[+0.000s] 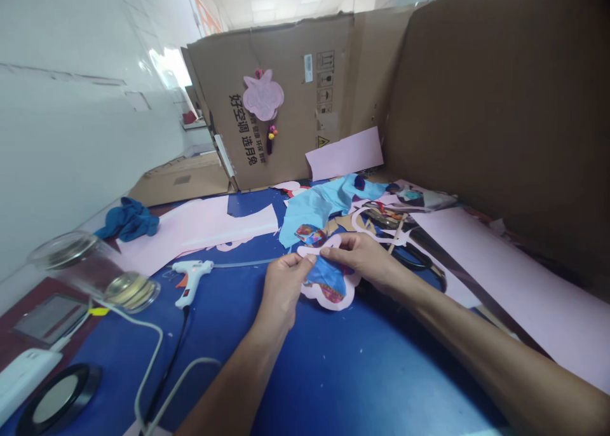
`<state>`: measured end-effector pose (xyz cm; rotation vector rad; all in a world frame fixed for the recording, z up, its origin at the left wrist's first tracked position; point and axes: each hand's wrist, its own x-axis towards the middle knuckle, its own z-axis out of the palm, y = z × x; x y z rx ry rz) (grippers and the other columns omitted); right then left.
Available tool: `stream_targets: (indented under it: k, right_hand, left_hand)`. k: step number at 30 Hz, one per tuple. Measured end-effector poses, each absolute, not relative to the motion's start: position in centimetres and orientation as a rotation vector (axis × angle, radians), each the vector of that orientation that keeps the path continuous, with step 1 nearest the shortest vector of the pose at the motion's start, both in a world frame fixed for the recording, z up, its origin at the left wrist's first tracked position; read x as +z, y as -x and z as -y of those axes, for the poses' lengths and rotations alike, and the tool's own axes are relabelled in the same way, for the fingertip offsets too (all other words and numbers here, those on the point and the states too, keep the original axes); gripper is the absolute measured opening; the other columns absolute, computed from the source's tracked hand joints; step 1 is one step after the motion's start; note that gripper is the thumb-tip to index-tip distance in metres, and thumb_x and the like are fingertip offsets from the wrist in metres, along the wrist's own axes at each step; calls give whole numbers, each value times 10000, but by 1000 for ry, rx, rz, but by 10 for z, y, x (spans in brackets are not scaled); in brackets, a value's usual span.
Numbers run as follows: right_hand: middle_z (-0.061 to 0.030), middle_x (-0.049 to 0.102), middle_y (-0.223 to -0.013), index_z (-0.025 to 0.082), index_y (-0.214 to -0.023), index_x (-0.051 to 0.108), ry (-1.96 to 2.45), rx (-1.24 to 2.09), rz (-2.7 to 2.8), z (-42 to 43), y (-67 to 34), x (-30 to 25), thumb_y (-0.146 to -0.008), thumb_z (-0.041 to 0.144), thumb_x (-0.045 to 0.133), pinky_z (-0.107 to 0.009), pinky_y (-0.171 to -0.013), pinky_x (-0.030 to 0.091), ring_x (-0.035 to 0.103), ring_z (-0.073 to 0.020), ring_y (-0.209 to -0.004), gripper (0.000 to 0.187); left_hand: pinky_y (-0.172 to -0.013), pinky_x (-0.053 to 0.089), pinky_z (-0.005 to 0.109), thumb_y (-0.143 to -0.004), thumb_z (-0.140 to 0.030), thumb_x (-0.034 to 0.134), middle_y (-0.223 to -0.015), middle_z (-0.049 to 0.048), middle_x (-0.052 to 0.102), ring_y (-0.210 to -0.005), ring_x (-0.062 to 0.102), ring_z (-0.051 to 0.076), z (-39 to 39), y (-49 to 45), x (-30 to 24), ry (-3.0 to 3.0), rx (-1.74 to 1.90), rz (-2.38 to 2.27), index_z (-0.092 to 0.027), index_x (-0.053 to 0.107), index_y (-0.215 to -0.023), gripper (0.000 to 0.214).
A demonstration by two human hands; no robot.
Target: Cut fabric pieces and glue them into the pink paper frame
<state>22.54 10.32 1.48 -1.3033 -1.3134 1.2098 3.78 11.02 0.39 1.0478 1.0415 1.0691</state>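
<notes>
Between my two hands is a pink scalloped paper cutout with blue and patterned fabric on its face, held just above the blue table. My left hand pinches its left upper edge with thumb and fingers. On the upper right, my right hand grips the same cutout, its thumb pressed near a folded pink strip along the top. Right behind the cutout lies light blue cloth. To the left of my left hand a white glue gun rests on the table, a clear glue stick sticking out behind it.
A cardboard box wall encloses the back and right, with a pink flower-shaped piece hanging on it. Pink paper sheets lie left and right. At left are a clear jar, a roll of tape, a power strip and cables.
</notes>
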Motion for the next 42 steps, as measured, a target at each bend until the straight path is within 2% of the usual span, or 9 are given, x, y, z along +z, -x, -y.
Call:
stream_targets:
  k: [6, 9, 13, 21, 28, 34, 42]
  right_hand:
    - [-20, 719, -727, 170, -840, 760, 1291, 1239, 1271, -103, -225, 16, -761, 540, 875, -277, -580, 434, 582, -150, -604, 396]
    - [-18, 710, -715, 170, -838, 762, 1305, 1215, 1283, -104, -226, 15, -763, 555, 864, -275, -562, 415, 567, -146, -592, 405]
    - [4, 654, -654, 168, -830, 755, 1333, 1174, 1318, -104, -227, 15, -785, 559, 837, -267, -517, 344, 512, -130, -548, 403]
    - [23, 617, -627, 177, -760, 722, 1302, 1220, 1279, -102, -223, 20, -744, 545, 874, -268, -538, 344, 481, -121, -555, 398]
    - [-3, 663, -707, 177, -850, 779, 1270, 1223, 1357, -102, -228, 22, -814, 688, 808, -283, -608, 381, 523, -146, -633, 513]
    - [27, 580, -659, 199, -711, 649, 1228, 1286, 1261, -101, -230, 28, -818, 748, 782, -289, -591, 343, 449, -131, -597, 575]
    - [-29, 690, -748, 197, -798, 746, 1271, 1284, 1236, -104, -232, 25, -815, 743, 778, -309, -653, 439, 557, -177, -670, 547]
  left_hand:
    - [-586, 455, 250, -617, -565, 943, -694, 36, 711, -586, 595, 131, -110, -37, 13, -913, 1037, -971, -141, 768, -805, 495]
    - [-585, 464, 254, -579, -581, 964, -705, 38, 712, -579, 594, 131, -110, -36, 16, -870, 1001, -950, -136, 778, -852, 555]
    - [-574, 455, 252, -583, -556, 968, -681, 35, 700, -550, 572, 117, -112, -35, 13, -904, 979, -947, -136, 749, -772, 511]
    - [-580, 445, 251, -628, -494, 948, -675, 52, 722, -565, 600, 129, -113, -34, 6, -968, 1019, -985, -147, 731, -704, 416]
    - [-563, 439, 251, -634, -469, 937, -647, 40, 708, -541, 591, 129, -113, -34, 8, -967, 1066, -1034, -154, 730, -697, 382]
    - [-557, 446, 254, -611, -472, 939, -602, 21, 673, -514, 565, 120, -113, -31, 15, -940, 1108, -1015, -153, 726, -676, 389]
    - [-551, 432, 249, -613, -450, 933, -612, 30, 683, -522, 567, 120, -115, -31, 14, -935, 1140, -1025, -149, 724, -669, 372]
